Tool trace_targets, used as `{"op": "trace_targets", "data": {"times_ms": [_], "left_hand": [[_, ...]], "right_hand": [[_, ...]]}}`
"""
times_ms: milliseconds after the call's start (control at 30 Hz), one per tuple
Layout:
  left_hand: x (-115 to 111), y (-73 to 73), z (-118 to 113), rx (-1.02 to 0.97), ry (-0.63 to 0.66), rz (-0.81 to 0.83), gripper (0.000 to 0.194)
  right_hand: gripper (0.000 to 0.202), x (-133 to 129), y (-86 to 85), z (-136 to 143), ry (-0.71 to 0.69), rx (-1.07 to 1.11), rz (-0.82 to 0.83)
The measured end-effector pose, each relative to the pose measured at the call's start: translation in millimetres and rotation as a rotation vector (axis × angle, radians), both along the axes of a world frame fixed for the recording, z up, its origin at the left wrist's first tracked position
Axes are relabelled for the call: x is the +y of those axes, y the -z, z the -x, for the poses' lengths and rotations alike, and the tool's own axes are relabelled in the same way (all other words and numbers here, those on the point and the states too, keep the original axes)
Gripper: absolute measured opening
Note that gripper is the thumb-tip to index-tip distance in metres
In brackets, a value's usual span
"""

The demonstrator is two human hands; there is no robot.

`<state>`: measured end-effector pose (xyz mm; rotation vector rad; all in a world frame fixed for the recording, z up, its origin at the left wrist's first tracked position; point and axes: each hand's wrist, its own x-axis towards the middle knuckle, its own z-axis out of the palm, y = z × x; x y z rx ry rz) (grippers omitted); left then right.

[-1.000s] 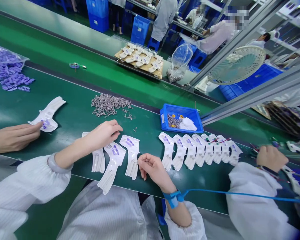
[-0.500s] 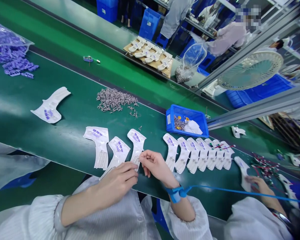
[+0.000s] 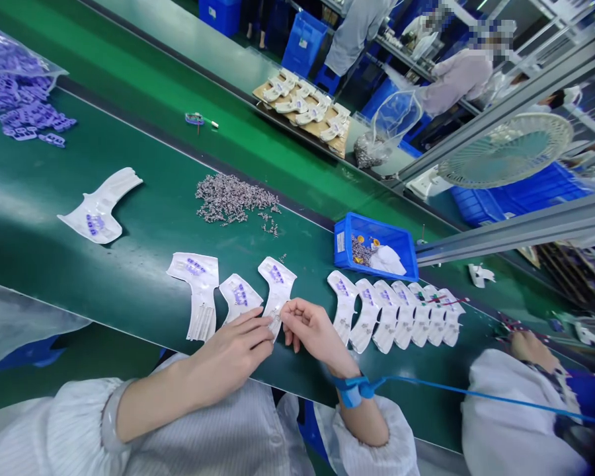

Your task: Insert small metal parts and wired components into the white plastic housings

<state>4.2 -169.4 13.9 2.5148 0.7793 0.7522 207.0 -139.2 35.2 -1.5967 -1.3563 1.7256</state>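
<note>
A white curved plastic shell (image 3: 278, 279) with purple pieces near its top lies between my hands. My left hand (image 3: 238, 350) has its fingers bent together at the shell's lower left edge, holding it; the thumb is hidden. At the shell's lower right, my right hand (image 3: 310, 327), wearing a blue wrist strap, pinches thumb and forefinger together; whatever is between them is too small to make out. Partly behind my left hand lies another white shell (image 3: 238, 294). A further shell (image 3: 196, 271), ribbed at its lower end, is left of that one.
Small metal parts (image 3: 231, 198) lie heaped beyond the shells. A blue bin (image 3: 344, 254) stands behind a row of white shells (image 3: 364, 317). Purple pieces (image 3: 30, 122) spill from a bag at far left, near a lone shell (image 3: 94, 208). A co-worker's hand (image 3: 533, 347) is at right.
My hands stay at the same shell, with slight finger movement. The co-worker's hand has moved away from a white shell towards the wires farther back. The view has shifted slightly.
</note>
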Motion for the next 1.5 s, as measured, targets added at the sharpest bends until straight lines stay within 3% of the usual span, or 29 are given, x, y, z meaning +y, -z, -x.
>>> {"op": "trace_targets", "data": {"times_ms": [267, 467, 600, 733, 900, 1000, 1167, 1333, 1500], "left_hand": [[4.2, -2.2, 2.1, 0.058, 0.072, 0.033, 0.027], [12.2, -5.7, 2.9, 0.045, 0.099, 0.053, 0.027], [9.5, -9.0, 9.2, -0.028, 0.053, 0.049, 0.025], [0.7, -7.4, 29.9, -0.018, -0.017, 0.030, 0.022], [9.9, 4.9, 45.3, 0.068, -0.032, -0.026, 0.027], [22.3, 3.4, 40.8, 0.029, -0.075, -0.020, 0.025], [28.2, -13.6, 34.7, -0.177, -0.165, 0.138, 0.015], [28.0, -22.3, 42.6, -0.351, -0.283, 0.470, 0.009], [29.4, -28.7, 52.9, -0.476, -0.374, 0.811, 0.013]], "right_hand": [[0.024, 0.8, 1.4, 0.6, -0.016, -0.038, -0.009], [0.007, 3.9, 0.4, 1.0, -0.126, -0.142, -0.140], [0.005, 0.2, -0.1, 2.0, -0.164, -0.198, -0.199], [0.011, 2.1, -8.6, -1.7, -0.220, -0.277, -0.268], [0.015, 48.5, -21.4, -6.2, -0.173, -0.513, -0.621], [0.027, 84.6, -18.1, -3.5, -0.280, -0.663, -0.750], [0.022, 111.2, -5.4, 4.4, -0.455, -0.828, -0.721], [0.017, 111.5, -4.7, 7.2, -0.466, -1.025, -0.685], [0.021, 106.9, -6.1, -1.4, -0.394, -0.913, -0.734]]}}
